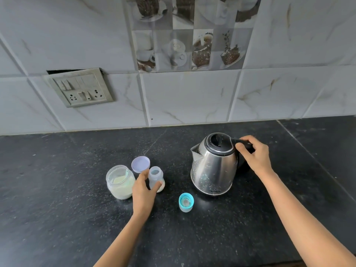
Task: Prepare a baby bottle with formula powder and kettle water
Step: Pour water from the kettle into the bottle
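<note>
My left hand (143, 191) pinched the open bottle (155, 178) upright beside the powder jar (120, 182), my right hand (254, 153) was wrapped around the kettle (213, 164) handle, and I judged a slow tilt toward the narrow neck best.

The kettle (213, 168) has a brushed, shiny steel body flecked with pale spots, topped by a glossy black plastic lid and handle. The baby bottle (155, 178) and the formula jar (120, 182) are clear to frosted smooth plastic, the jar lid (140, 164) matt lilac plastic and the bottle cap (186, 202) matt teal plastic. The countertop (57, 189) is dark speckled stone with a dull sheen, and the wall tiles (183, 97) are glossy marble-patterned ceramic
</note>
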